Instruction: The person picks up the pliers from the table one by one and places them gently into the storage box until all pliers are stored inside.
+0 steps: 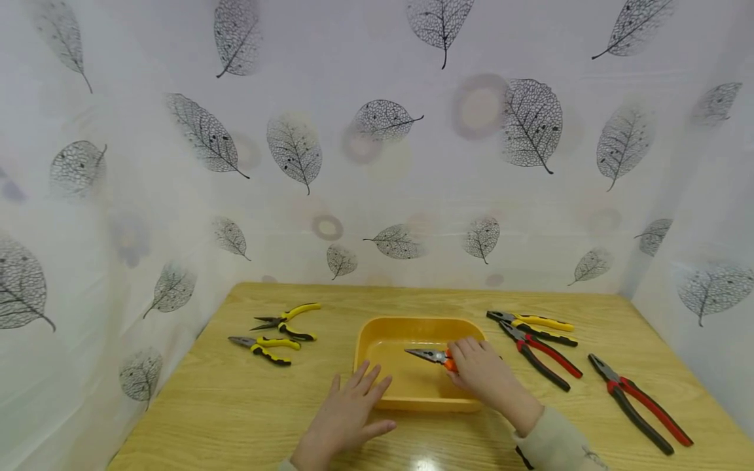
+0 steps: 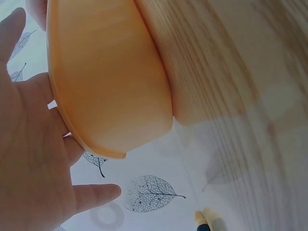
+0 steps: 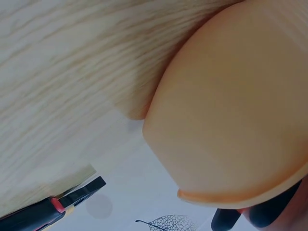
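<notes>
Pointing its nose toward the person's left and tilted only slightly away, a pair of orange-handled long-nose pliers is in the right hand, within the outline of the yellow tray, its long axis running roughly along the tray's longer side. The right hand's fingers are curled around the handles and cover most of them; whether the metal touches the tray floor I cannot tell. The left hand is spread, its fingers over the near left corner of the rim and its thumb apart. On the wooden table, left of the tray, lie two yellow-and-black pliers, the farther one and the nearer one, both with noses to the left. To the right, another yellow-and-black pair lies just beside red-and-black pliers, and a larger red-and-black pair sits apart, nose angled away. A pale sleeve partly hides a dark object at the bottom edge. Behind hangs a leaf-patterned sheet. The left wrist view adds the tray's smooth outer wall, with several fingers passing behind the rim; the right wrist view shows dark handle ends by the rim, while the tray wall blocks the nose there.
</notes>
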Tool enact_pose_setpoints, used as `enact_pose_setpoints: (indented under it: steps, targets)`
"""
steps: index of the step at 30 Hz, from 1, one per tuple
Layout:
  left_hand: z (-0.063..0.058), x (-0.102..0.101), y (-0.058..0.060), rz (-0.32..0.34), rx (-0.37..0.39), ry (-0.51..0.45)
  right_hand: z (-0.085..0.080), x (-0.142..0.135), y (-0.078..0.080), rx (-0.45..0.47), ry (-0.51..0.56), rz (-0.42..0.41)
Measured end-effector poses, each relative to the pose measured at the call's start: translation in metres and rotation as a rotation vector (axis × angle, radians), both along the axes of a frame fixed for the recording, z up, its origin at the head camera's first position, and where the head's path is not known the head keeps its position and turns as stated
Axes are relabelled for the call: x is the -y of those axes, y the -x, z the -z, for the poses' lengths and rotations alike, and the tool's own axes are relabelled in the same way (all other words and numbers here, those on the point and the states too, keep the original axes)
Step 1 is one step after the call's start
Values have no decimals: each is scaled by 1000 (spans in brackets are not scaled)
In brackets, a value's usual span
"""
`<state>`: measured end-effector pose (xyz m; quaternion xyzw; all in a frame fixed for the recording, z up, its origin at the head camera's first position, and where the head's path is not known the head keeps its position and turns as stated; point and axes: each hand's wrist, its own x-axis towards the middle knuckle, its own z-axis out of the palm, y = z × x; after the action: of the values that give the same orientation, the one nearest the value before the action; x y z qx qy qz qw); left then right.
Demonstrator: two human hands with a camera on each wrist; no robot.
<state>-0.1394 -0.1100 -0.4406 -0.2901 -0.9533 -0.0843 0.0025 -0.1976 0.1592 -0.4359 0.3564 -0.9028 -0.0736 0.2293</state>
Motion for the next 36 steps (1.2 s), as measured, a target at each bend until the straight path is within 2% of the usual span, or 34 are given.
enact_pose_setpoints:
  steps: [8, 17, 22, 36]
  targets:
    - [1, 0, 0, 0, 4, 4, 2, 3, 2, 67, -39, 2]
    - [0, 0, -1, 6, -4, 3, 3, 6, 4, 87, -90, 1]
    - [2, 0, 0, 6, -25, 2, 3, 6, 5, 105, -84, -16]
    - [1, 0, 0, 1, -19, 5, -1, 8, 5, 163, -97, -50]
